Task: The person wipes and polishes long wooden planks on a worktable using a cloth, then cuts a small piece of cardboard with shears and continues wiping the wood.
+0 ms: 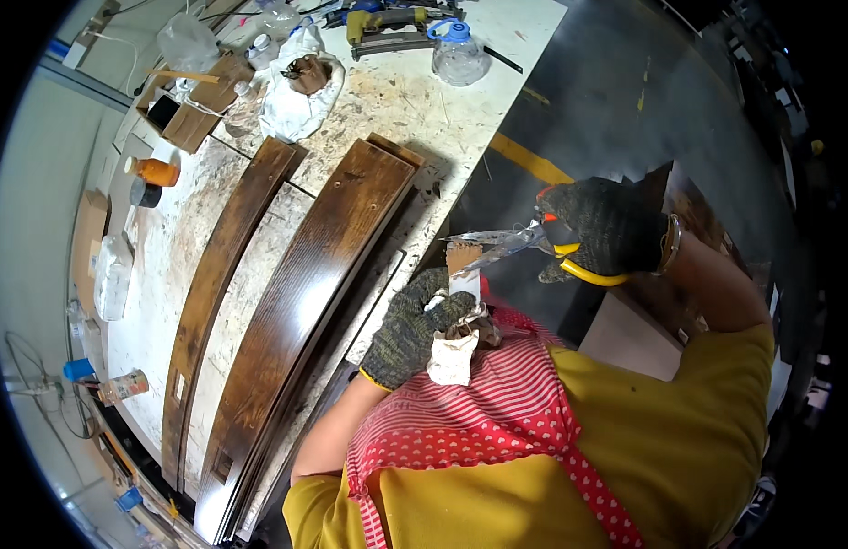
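My right hand (599,220), in a dark knit glove, grips a pair of scissors (590,274) with yellow and orange handles. The parted blades reach left to the top of a flat strip (464,265), brown above and white below. My left hand (404,325), in a grey-green knit glove, is closed round this strip in front of my apron. A crumpled, brown-stained white piece (452,357) hangs beneath the left fingers; whether it is paper or cloth I cannot tell.
Left of me, stacked curved dark-brown wooden boards (300,265) and a narrower board (213,293) lie on the stained white table (387,101). Farther back are a nail gun (387,26), a blue-lidded clear jar (460,57), a stained white cloth (300,101) and an orange bottle (154,171).
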Available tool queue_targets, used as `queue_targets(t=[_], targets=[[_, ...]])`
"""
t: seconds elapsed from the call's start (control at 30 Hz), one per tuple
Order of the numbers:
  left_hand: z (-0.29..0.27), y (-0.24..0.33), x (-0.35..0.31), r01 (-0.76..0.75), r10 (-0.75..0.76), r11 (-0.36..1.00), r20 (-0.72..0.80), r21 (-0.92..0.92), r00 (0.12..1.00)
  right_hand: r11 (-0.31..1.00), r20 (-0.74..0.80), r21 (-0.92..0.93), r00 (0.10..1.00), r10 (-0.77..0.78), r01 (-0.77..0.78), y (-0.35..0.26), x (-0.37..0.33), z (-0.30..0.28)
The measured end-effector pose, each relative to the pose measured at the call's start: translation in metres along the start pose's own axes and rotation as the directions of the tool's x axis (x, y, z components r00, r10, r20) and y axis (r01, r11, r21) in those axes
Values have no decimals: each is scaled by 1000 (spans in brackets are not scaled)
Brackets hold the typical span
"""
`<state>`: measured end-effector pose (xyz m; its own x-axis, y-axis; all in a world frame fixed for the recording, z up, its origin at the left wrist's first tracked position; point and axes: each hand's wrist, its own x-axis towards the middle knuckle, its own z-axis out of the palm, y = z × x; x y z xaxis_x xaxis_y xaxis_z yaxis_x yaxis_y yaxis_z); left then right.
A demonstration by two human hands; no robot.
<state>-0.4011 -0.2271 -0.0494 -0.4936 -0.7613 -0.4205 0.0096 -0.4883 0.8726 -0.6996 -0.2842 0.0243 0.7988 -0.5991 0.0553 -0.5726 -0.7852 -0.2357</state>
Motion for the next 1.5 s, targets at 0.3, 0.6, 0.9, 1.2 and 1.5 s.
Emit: queue_targets(t=[0.3,0.6,0.9,1.2,1.5], targets=[[22,11,7,-6,5,1000,-21,-27,1000,910,305,119,887,347,-396,15,2,-10],[33,9,14,108,-97,980,75,-167,993,920,69,312,971,228,-238,35,-29,26],[41,-1,24,121,-99,967,106,-226,989,985,52,-63,985,166,-162,30,-42,29],[36,-10,36,219,-147,928,243,-302,959,950,216,23,930,299,-311,32,-48,19],[41,-15,38,148,-136,955,65,-255,989,837,141,132,846,514,-531,39,-68,29]])
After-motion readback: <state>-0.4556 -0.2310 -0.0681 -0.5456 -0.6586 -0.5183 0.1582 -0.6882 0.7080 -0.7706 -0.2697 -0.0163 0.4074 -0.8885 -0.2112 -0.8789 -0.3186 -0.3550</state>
